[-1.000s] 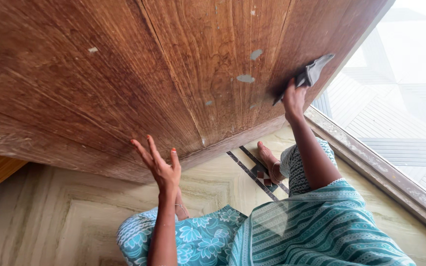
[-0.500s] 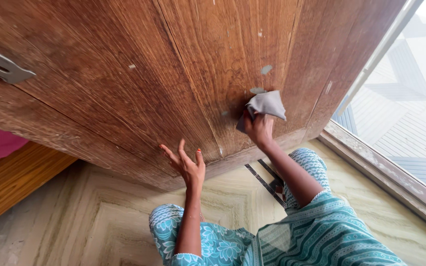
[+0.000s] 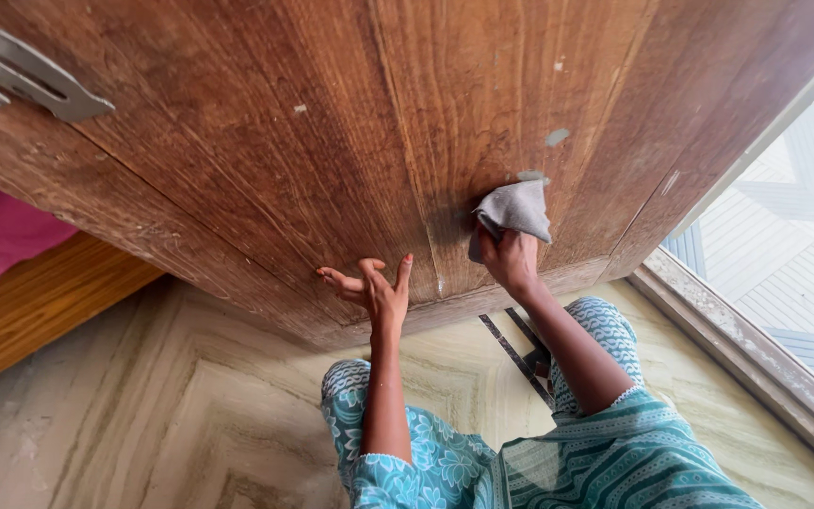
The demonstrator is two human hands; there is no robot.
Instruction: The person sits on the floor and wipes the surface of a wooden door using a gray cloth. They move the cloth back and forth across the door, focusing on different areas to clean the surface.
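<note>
I see the grey cloth bunched in my right hand, pressed low on the wooden door. My left hand is spread, fingertips braced on the wood to the left. The door could swing under the push. Its bottom edge is near; open floor lies left.

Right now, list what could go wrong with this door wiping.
The left hand braces low on the wooden door; if the door swings, balance may go. The right hand pinches the grey cloth loosely, so it might slip. Pale specks may need harder rubbing, which could mar the finish.
</note>
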